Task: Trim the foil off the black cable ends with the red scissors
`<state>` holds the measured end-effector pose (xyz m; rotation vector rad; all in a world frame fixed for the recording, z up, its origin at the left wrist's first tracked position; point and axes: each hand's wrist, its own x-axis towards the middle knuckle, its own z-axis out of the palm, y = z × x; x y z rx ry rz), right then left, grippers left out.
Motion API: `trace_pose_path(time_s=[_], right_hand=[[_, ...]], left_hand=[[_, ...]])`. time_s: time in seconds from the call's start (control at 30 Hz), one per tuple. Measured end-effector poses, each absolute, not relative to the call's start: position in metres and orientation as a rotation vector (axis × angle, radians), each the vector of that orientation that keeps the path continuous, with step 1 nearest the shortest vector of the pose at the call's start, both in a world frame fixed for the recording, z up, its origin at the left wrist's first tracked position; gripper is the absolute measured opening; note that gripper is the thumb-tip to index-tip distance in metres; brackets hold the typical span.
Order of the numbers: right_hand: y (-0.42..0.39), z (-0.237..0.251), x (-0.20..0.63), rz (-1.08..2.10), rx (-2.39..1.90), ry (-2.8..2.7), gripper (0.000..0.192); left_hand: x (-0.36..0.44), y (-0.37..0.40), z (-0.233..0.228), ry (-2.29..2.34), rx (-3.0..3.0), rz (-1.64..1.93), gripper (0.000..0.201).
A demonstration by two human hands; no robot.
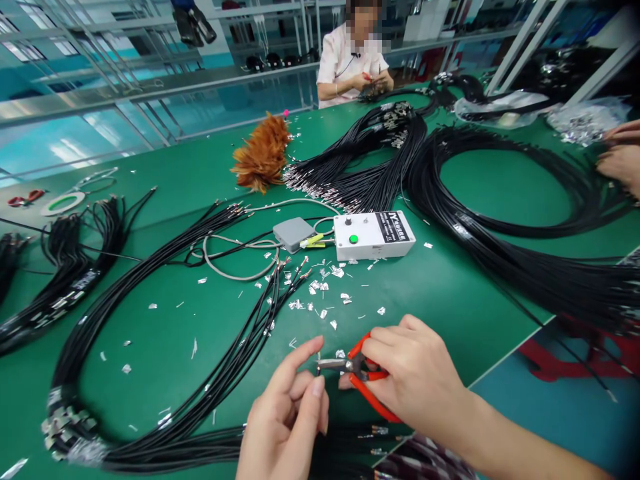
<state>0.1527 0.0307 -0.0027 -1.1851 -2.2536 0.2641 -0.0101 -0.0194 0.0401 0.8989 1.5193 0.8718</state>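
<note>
Snips point(357, 373) with red handles, gripped in the right hand point(417, 377), meet a wire tip pinched by left hand point(290, 413) fingers; steadiest cut likely keeps blades square, close to fingertips.

Cable-assembly workshop, shown by a long green workbench point(165, 167) strewn with coiled bundles of black cables point(500, 200), foil scraps point(320, 288) near the front edge, a white tester box point(374, 235) at centre, metal shelving point(150, 80) behind, and another seated worker point(353, 60) at the far edge.

head cam | looks forward-down | close over green table point(450, 293) | 1 view
</note>
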Motion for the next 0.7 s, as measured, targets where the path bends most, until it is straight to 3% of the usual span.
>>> trace_pose_path(time_s=[0.17,0.33,0.7], right_hand=[[0.0311,-0.0006,0.1581,0.229,-1.163,-2.353,0.026],[0.0324,0.0000,0.1616,0.524,-1.189,-2.185,0.036],[0.0314,-0.0043,0.1533,0.307,-1.190,-2.225,0.035]], left_hand=[[-0.0106,-0.0192,0.0377,1.512,0.855,0.876,0.055],[-0.0113,-0.0186,0.0331,1.517,0.845,0.875,0.057],[-0.0083,-0.0197,0.0386,1.536,0.903,0.880,0.053]])
